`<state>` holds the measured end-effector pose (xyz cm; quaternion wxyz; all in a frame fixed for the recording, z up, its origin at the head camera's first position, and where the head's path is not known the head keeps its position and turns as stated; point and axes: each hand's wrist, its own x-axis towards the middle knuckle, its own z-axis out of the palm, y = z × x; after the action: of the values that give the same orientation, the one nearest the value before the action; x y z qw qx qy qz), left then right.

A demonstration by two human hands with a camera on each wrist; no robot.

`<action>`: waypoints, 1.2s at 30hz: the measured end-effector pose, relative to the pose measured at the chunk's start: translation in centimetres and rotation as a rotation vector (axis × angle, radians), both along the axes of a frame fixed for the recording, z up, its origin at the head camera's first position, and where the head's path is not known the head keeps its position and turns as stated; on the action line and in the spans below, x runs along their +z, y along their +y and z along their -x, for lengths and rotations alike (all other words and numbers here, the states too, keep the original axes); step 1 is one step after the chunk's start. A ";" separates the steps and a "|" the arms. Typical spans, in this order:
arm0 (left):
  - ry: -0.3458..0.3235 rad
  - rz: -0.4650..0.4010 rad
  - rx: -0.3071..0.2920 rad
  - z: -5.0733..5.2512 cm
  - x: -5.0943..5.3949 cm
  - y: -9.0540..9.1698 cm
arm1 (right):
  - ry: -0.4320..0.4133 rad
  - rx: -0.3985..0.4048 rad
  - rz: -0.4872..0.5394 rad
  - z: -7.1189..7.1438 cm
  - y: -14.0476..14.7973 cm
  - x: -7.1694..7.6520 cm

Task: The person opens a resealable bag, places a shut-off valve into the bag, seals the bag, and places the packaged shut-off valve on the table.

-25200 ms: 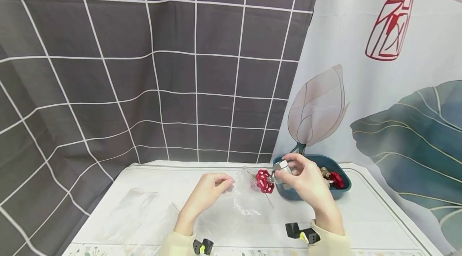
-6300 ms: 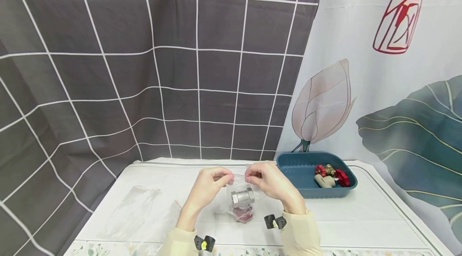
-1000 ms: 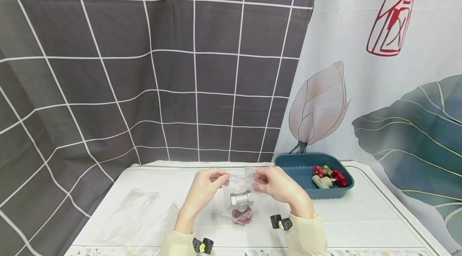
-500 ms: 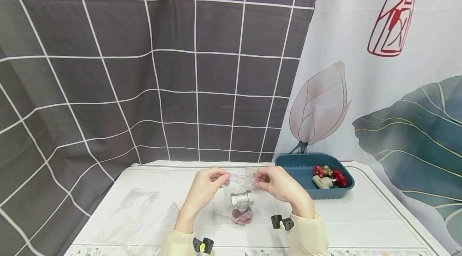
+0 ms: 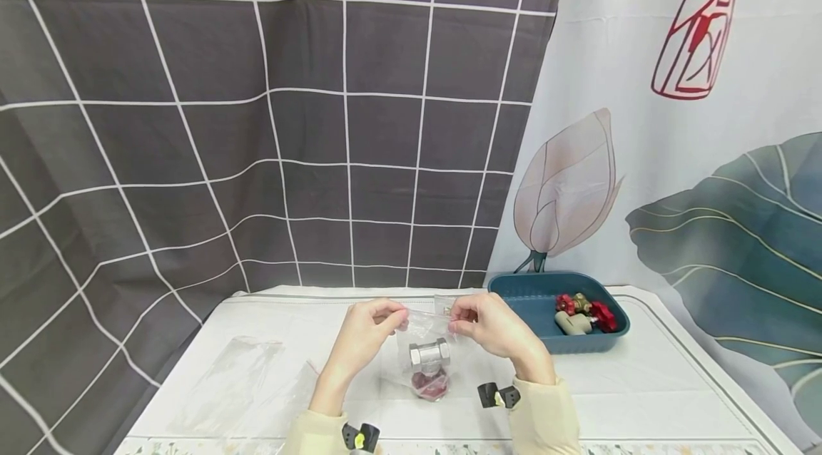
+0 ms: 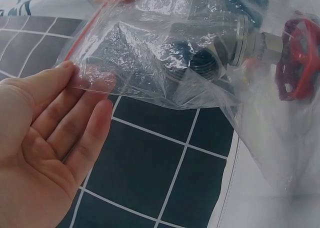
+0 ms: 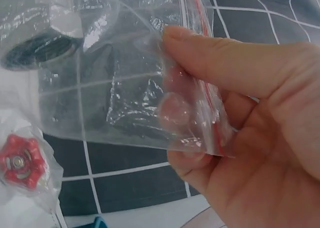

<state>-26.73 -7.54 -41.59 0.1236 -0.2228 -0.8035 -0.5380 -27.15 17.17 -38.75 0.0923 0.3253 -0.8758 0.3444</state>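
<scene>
A clear zip bag [image 6: 145, 53] with a red line along its mouth hangs between both hands. Inside lies a silver valve [image 5: 430, 354] with a red handwheel [image 5: 431, 382], lowest in the bag. The left hand [image 5: 364, 332] pinches one corner of the mouth between thumb and fingers; in the left wrist view the same hand [image 6: 55, 133] has its other fingers loosely extended. The right hand [image 5: 497, 330] pinches the opposite side; in the right wrist view its thumb [image 7: 200, 48] lies on the film near the red line. Another bagged red handwheel [image 7: 21, 162] shows at lower left there.
A blue tray [image 5: 526, 312] at the back right holds several valves with red handwheels [image 5: 603, 316] and a beige fitting [image 5: 574, 324]. Flat clear bags [image 5: 231, 376] lie on the white table [image 5: 661, 391] at left. A gridded dark curtain [image 5: 308, 155] hangs behind.
Since the earliest frame, the valve, then in the right hand by the tray, has come into the bag. Over the last second the right hand has shifted only slightly left.
</scene>
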 end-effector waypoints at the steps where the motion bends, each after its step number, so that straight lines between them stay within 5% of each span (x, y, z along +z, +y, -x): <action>1: -0.002 -0.001 0.000 0.0 0.0 0.0 | 0.004 0.005 0.009 0.0 0.0 -0.1; 17: 0.002 0.009 0.001 0.0 0.0 0.0 | -0.042 -0.037 -0.008 0.0 0.0 0.0; 36: -0.003 -0.004 -0.013 -0.1 0.0 0.1 | -0.003 0.018 0.050 0.1 -0.3 -0.2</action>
<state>-26.60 -7.40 -41.59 0.1193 -0.2271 -0.8012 -0.5406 -27.26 16.87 -38.96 0.0961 0.3303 -0.8641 0.3674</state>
